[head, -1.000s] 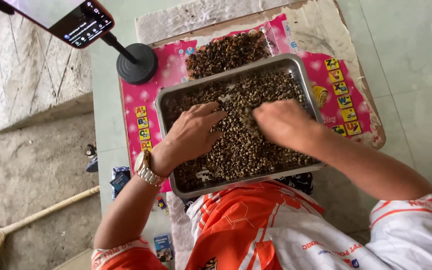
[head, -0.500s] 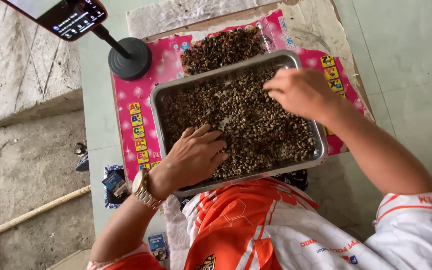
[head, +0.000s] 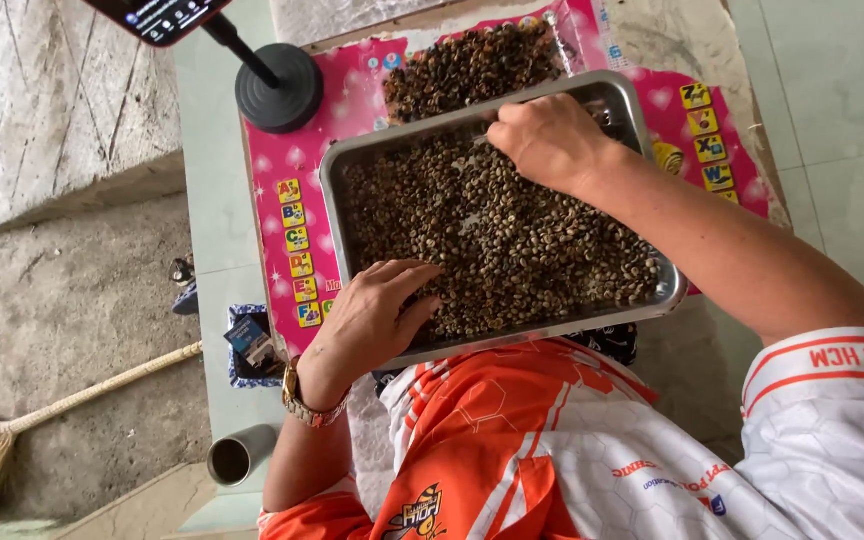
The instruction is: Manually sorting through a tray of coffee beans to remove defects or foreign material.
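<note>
A rectangular metal tray [head: 332, 200] filled with small brown beans [head: 502, 230] lies on a pink alphabet mat [head: 297, 215]. My left hand [head: 377, 315] rests flat on the beans at the tray's near left corner, fingers spread, a gold watch on the wrist. My right hand [head: 547, 140] is at the tray's far edge, fingers curled down into the beans; whether it holds any is hidden. A separate heap of darker beans [head: 472, 65] lies on the mat just beyond the tray.
A phone on a black round-based stand [head: 277, 90] stands at the mat's far left. A straw broom [head: 12, 430] lies on the concrete floor at left. A grey cylinder [head: 237, 458] and a small box of packets [head: 250, 345] sit by my left arm.
My right hand has moved from the tray's middle to its far edge. My left hand has slid back to the near left corner. The view has shifted slightly.
</note>
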